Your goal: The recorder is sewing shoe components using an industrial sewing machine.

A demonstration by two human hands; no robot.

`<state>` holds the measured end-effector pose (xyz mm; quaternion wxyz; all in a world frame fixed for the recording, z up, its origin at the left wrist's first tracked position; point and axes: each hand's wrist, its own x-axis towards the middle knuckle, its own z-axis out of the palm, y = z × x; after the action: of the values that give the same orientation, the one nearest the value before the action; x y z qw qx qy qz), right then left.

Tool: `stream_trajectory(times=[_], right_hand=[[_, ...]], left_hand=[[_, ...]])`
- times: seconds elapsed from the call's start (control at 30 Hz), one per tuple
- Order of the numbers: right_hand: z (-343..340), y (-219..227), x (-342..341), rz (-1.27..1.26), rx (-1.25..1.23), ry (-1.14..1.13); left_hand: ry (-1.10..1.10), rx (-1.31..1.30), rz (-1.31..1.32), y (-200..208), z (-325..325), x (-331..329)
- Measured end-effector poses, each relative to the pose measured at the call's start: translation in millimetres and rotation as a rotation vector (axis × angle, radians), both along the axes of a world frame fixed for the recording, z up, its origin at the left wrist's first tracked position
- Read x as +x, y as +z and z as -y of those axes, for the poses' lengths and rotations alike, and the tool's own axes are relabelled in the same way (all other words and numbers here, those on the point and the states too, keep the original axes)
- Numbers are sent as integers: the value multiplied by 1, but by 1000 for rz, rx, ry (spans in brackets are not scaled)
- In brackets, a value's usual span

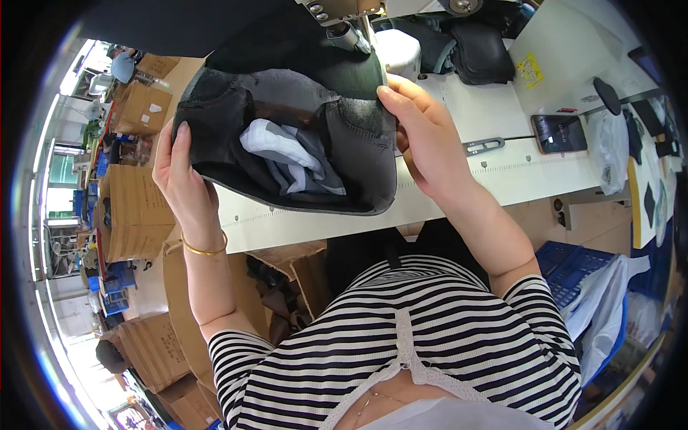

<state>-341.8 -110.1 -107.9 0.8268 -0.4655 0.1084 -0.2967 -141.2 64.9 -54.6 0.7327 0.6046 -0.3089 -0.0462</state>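
Observation:
Between my two hands is a dark, bowl-shaped black padded fabric piece (362,161), tilted so its hollow faces me. White and grey cloth (294,154) lies bunched inside the hollow. My left hand (185,172) grips its left edge, thumb on the near face and the other fingers partly hidden behind. At the right edge, my right hand (426,129) pinches the rim between thumb and fingers. The far part of the piece reaches up beneath the sewing machine head (344,11), close to the presser foot (367,32); whether it is clamped there I cannot tell.
On the white sewing table (494,172) are a slotted metal plate (484,146), a phone (559,134) and stacked black pieces (481,54). Cardboard boxes (136,211) stand on the left, a blue basket (573,269) at the right. Another person (123,66) is far left.

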Motion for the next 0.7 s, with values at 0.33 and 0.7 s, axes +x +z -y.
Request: stream_trajectory(times=[0.33, 0.7], right_hand=[[2, -2, -3, -26, -36, -32], [8, -13, 6, 40, -55, -61]], left_hand=[[48, -6, 59, -3, 3, 5], [63, -27, 75, -7, 15, 19]])
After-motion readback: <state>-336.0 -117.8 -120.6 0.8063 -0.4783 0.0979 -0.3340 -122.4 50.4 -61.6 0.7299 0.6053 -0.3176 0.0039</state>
